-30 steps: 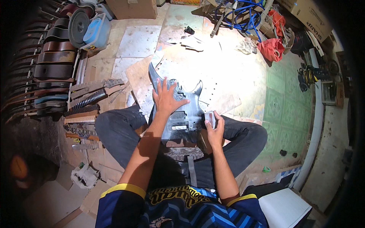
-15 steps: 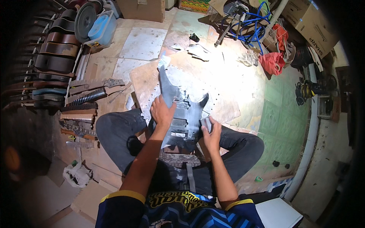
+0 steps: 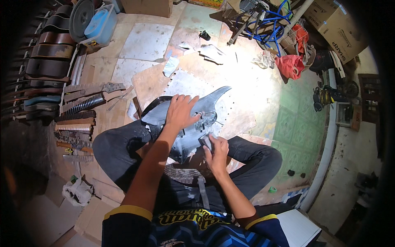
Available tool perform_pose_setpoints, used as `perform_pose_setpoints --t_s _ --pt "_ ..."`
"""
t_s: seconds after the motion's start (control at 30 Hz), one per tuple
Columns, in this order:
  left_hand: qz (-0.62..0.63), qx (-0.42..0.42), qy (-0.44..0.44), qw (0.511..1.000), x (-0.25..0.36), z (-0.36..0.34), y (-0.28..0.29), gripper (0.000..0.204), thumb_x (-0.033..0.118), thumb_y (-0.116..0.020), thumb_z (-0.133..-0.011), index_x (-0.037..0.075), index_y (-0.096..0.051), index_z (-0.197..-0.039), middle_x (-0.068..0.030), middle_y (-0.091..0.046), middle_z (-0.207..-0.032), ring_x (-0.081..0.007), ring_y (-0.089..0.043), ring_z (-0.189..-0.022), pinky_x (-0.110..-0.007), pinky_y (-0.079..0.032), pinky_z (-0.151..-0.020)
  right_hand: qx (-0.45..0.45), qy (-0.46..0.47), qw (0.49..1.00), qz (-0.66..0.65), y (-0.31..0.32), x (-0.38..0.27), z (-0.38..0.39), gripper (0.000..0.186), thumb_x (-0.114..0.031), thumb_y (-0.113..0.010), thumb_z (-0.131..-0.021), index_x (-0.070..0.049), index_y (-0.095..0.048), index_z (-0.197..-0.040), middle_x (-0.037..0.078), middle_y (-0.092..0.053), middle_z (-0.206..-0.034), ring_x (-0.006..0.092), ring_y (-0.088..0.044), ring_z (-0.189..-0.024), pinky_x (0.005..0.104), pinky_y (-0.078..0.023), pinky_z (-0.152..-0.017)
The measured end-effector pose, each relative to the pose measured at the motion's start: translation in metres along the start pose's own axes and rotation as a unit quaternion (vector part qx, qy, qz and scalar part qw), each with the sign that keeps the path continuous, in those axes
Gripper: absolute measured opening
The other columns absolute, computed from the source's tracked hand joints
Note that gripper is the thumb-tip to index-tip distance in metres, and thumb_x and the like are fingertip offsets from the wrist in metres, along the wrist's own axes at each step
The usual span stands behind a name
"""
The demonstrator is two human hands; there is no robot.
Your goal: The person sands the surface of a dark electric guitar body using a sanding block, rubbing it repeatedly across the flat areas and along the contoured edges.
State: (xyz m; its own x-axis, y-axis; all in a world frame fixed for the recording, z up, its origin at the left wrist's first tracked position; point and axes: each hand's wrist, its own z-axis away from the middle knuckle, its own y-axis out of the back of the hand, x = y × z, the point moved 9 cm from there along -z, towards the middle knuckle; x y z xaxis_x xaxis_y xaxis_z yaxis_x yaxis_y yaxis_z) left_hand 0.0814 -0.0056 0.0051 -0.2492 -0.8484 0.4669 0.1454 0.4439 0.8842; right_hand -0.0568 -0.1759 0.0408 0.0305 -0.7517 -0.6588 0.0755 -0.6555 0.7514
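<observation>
A dusty dark grey electric guitar body (image 3: 158, 115) lies across my lap, with one horn pointing to the far right and dark rectangular cutouts in its face. My left hand (image 3: 180, 112) rests flat on the upper part of the body, fingers stretched and thumb apart beside a cutout. In my right hand (image 3: 217, 154) is a small grey sanding block (image 3: 206, 142), gripped between thumb and fingers. The block is at the body's near right edge; whether it touches is hard to tell.
Beneath the guitar body is a worn board (image 3: 144, 78) on the tiled floor. Several guitar necks (image 3: 84, 103) lie at left, near a row of guitar bodies (image 3: 49, 51). A blue hose (image 3: 273, 31) and red bag (image 3: 290, 66) sit far right.
The guitar body has turned clockwise, so its horns now point right instead of away from me. My right hand has moved left and nearer with the sanding block; the left stays on the body.
</observation>
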Motion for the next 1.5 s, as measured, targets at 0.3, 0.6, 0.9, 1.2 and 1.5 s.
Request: perform_pose_setpoints --t_s 0.3,0.6,0.9,1.2,1.5 --pt "-0.013 0.054 -0.007 0.998 0.001 0.007 -0.002 0.055 0.047 -0.067 -0.088 0.01 -0.062 -0.13 -0.0101 -0.064 -0.112 -0.0277 -0.056 -0.113 -0.047 -0.035 -0.108 0.034 0.002 0.997 0.073 -0.019 -0.011 -0.061 0.049 -0.014 -0.074 -0.086 -0.024 -0.066 -0.134 0.025 -0.056 -0.126 0.0417 -0.052 -0.116 0.0535 -0.038 -0.095" --pt "-0.015 0.114 0.023 0.993 -0.008 -0.001 0.012 0.044 0.041 -0.065 -0.091 0.01 -0.066 -0.122 -0.011 -0.065 -0.104 -0.0288 -0.058 -0.108 -0.048 -0.036 -0.107 0.034 -0.02 0.996 0.08 -0.02 -0.011 -0.067 0.052 -0.011 -0.078 -0.082 -0.026 -0.067 -0.131 0.023 -0.057 -0.124 0.0433 -0.051 -0.116 0.0521 -0.038 -0.097" --pt "0.006 0.1 0.028 0.995 -0.008 -0.001 0.015 0.042 0.035 -0.066 -0.092 0.008 -0.066 -0.124 -0.0136 -0.064 -0.107 -0.0313 -0.057 -0.111 -0.05 -0.036 -0.105 0.039 -0.002 0.995 0.092 -0.018 -0.017 -0.072 0.052 -0.009 -0.073 -0.086 -0.023 -0.064 -0.135 0.025 -0.056 -0.124 0.0439 -0.052 -0.115 0.0533 -0.039 -0.094" --pt "0.001 0.094 0.028 0.995 -0.007 -0.002 0.009 0.042 0.036 -0.067 -0.091 0.008 -0.067 -0.123 -0.0136 -0.063 -0.104 -0.0322 -0.058 -0.106 -0.05 -0.037 -0.104 0.055 0.006 0.994 0.098 -0.018 -0.009 -0.063 0.051 -0.01 -0.075 -0.086 -0.026 -0.065 -0.133 0.023 -0.056 -0.125 0.0434 -0.052 -0.116 0.0523 -0.038 -0.096" --pt "0.005 0.098 0.035 0.995 -0.008 -0.006 0.013 0.042 0.035 -0.068 -0.089 0.008 -0.067 -0.121 -0.0137 -0.064 -0.103 -0.032 -0.058 -0.104 -0.05 -0.038 -0.103 0.052 0.022 0.992 0.113 -0.019 -0.004 -0.048 0.058 -0.01 -0.077 -0.083 -0.027 -0.063 -0.137 0.024 -0.055 -0.126 0.044 -0.051 -0.116 0.0537 -0.037 -0.097"
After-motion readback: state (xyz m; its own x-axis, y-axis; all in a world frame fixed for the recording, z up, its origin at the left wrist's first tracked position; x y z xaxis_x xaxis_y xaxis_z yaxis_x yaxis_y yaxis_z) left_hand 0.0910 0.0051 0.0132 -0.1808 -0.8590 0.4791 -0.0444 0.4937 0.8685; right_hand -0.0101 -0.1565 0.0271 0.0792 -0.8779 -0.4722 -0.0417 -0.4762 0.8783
